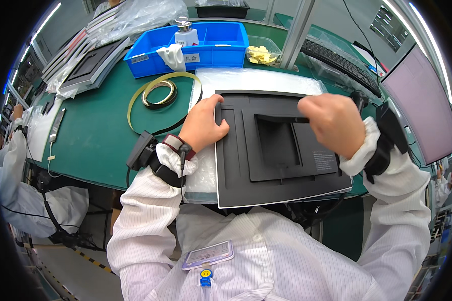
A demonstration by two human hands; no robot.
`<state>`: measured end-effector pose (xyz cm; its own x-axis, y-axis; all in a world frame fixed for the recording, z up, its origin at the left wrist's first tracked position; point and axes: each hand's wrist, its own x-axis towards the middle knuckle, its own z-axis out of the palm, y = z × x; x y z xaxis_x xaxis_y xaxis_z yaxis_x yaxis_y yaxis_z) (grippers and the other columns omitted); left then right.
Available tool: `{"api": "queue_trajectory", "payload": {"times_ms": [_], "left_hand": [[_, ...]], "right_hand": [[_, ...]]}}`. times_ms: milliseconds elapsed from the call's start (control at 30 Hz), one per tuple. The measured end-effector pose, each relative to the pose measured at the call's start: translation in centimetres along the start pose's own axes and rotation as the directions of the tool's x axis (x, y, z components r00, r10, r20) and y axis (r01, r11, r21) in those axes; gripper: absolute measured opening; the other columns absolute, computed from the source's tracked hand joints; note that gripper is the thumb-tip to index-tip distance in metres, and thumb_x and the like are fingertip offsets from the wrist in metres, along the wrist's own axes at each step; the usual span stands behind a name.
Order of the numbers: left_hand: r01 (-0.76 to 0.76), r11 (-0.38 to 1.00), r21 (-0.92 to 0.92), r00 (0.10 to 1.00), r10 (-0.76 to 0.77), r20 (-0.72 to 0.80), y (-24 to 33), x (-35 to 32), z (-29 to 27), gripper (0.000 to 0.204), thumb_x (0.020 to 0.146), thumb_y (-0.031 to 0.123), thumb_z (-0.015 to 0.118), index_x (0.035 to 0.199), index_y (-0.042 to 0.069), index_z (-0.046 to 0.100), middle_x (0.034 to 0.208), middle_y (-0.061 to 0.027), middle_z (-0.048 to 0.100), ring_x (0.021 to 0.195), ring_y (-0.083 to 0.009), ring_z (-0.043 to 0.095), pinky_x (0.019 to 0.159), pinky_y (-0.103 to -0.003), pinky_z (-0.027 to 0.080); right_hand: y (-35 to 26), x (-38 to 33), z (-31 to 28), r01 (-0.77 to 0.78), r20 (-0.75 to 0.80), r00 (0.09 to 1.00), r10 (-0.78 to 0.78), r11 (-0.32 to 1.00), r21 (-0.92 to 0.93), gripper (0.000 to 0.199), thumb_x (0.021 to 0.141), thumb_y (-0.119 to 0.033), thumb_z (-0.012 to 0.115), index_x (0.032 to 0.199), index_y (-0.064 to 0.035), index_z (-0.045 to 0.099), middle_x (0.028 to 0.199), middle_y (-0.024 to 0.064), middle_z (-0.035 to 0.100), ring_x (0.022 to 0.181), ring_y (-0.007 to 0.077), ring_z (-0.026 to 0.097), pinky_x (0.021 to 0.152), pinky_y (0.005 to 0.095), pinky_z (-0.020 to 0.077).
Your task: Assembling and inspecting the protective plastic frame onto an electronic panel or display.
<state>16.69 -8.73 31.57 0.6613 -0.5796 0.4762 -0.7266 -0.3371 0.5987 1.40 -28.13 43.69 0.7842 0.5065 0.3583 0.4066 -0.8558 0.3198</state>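
Observation:
A flat black packaging tray (233,185) with a white edge lies in front of me, its middle panel stepped and holding a square recess. At its upper left, my left hand (204,123) grips the side edge, thumb on top and index finger curled at the corner. My right hand (331,120) is closed over the right part of the tray, fingers pinched at the end of a black flap (276,119) along the recess's upper edge. The fingertips are partly hidden. Small pale print (322,160) sits on the panel's lower right.
Bubble wrap (203,175) lies under the tray. Beyond stand a blue divided bin (216,55) with a pump bottle (186,36), and a clear tub (262,51) of yellow pieces. Tape rolls (159,95) lie left; a keyboard (341,65) and monitor (422,105) are right. A co-worker's sleeve (12,165) shows far left.

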Motion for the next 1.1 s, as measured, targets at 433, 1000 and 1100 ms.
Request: {"api": "queue_trajectory", "payload": {"times_ms": [433,1000,1100], "left_hand": [[0.085,0.995,0.049,0.991,-0.089,0.103,0.8,0.3,-0.9,0.044,0.062,0.016,0.058,0.102,-0.001,0.048,0.076,-0.0158,0.053,0.067,-0.0272,0.052,0.065,-0.034,0.043],[0.054,0.998,-0.030,0.995,-0.051,0.080,0.1,0.0,-0.6,0.041,0.064,0.015,0.060,0.101,0.001,0.050,0.067,-0.0080,0.048,0.060,-0.0184,0.048,0.057,-0.030,0.041],[0.029,0.999,-0.031,0.997,-0.027,0.074,-0.1,0.0,-0.5,0.040,0.064,0.015,0.060,0.101,0.001,0.050,0.067,-0.0079,0.047,0.060,-0.0182,0.047,0.057,-0.030,0.041]], "right_hand": [[-0.7,-0.9,2.4,-0.017,-0.215,0.977,0.001,0.997,-0.073,0.023,0.054,0.004,0.055,0.076,-0.0012,0.054,0.078,0.0075,0.058,0.074,0.0233,0.059,0.061,0.0311,0.0486],[-3.4,-3.4,3.0,0.022,0.222,0.971,-0.085,0.962,0.271,0.041,0.057,-0.002,0.059,0.098,-0.0025,0.054,0.102,0.0103,0.055,0.092,0.0262,0.054,0.073,0.0320,0.0480],[-2.5,-3.6,3.0,-0.041,0.221,0.974,-0.042,0.933,0.358,0.040,0.058,-0.003,0.060,0.097,-0.0024,0.055,0.105,0.0111,0.055,0.095,0.0274,0.054,0.077,0.0333,0.0477]]}}
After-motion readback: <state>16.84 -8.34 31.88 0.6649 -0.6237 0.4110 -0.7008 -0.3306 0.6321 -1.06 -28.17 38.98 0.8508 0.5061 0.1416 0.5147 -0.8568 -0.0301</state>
